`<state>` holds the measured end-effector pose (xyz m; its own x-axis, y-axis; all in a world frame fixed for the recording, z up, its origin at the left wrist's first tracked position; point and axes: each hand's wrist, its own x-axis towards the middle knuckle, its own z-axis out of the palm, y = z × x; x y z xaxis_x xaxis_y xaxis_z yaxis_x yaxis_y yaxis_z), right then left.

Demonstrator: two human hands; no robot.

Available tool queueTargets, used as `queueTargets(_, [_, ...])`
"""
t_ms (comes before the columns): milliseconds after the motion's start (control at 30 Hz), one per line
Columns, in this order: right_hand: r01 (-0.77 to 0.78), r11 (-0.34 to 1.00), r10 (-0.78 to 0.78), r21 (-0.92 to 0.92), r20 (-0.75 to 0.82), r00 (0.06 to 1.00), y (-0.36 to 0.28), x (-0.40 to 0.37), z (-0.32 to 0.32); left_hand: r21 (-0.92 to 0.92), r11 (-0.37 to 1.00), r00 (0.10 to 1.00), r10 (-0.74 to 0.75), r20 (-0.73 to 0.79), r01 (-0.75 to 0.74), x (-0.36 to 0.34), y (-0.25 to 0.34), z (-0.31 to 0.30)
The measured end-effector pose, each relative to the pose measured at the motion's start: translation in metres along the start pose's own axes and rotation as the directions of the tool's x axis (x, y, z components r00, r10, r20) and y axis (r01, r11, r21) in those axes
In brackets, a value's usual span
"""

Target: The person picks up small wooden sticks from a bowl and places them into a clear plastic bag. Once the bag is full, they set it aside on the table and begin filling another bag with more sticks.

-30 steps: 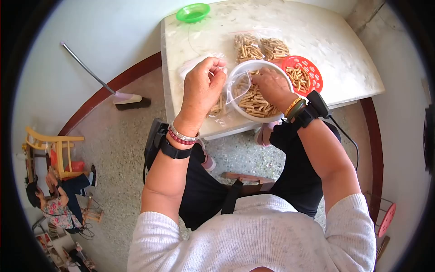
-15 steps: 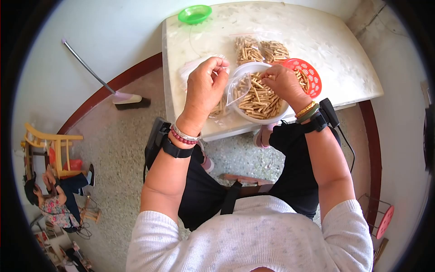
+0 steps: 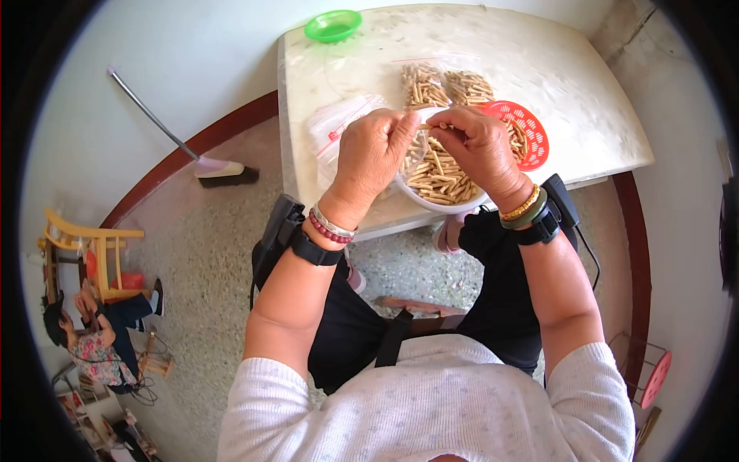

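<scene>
A white bowl (image 3: pixel 440 207) full of short tan sticks (image 3: pixel 443 183) stands at the table's near edge, under my hands. My left hand (image 3: pixel 377 150) is closed beside its left rim, thumb pressed to the fingers, with a clear plastic bag (image 3: pixel 418 152) hanging from it over the bowl. Close by on the right, my right hand (image 3: pixel 479 146) pinches one tan stick, its end pointing toward my left thumb. A stack of zip bags (image 3: pixel 332 123) lies left of my left hand. Behind the bowl sit two bags filled with sticks (image 3: pixel 423 85).
A red slotted basket (image 3: pixel 539 137) with more sticks is right of the bowl. A green basket (image 3: pixel 332 28) sits at the table's far left corner. A broom (image 3: pixel 219 168) leans on the wall. Another person (image 3: pixel 100 339) sits at far left near a wooden chair (image 3: pixel 100 246).
My hands have come together over the bowl. The left moved right and slightly down, uncovering more of the zip bags; the right moved slightly left and now shows a stick.
</scene>
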<state>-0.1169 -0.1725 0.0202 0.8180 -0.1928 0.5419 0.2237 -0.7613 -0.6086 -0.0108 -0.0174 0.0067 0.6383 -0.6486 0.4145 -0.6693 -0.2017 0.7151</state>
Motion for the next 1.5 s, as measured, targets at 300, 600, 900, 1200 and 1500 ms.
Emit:
queueTargets(300, [-0.298, 0.862, 0.338, 0.409, -0.026, 0.941, 0.013, 0.0, -0.001, -0.055, 0.989, 0.983, 0.127, -0.132, -0.136, -0.002, -0.003, 0.005])
queueTargets(600, [-0.593, 0.224, 0.552, 0.773, 0.401, 0.731, 0.018, 0.001, -0.009, -0.233, 0.968, 0.986, 0.059, -0.159, -0.096, -0.002, 0.001, 0.006])
queueTargets(900, [-0.644, 0.3, 0.461, 0.704, 0.484, 0.744, 0.014, -0.001, -0.007, -0.158, 0.98, 0.985, 0.098, -0.141, -0.12, -0.003, 0.003, 0.005])
queueTargets(1200, [-0.552, 0.43, 0.412, 0.715, 0.388, 0.824, 0.007, 0.0, -0.005, -0.145, 0.981, 0.982, 0.106, -0.154, -0.129, -0.003, 0.004, 0.004])
queueTargets(1500, [-0.523, 0.534, 0.394, 0.664, 0.352, 0.849, 0.017, -0.004, -0.002, -0.128, 0.983, 0.986, 0.113, -0.124, -0.129, -0.005, 0.006, 0.003])
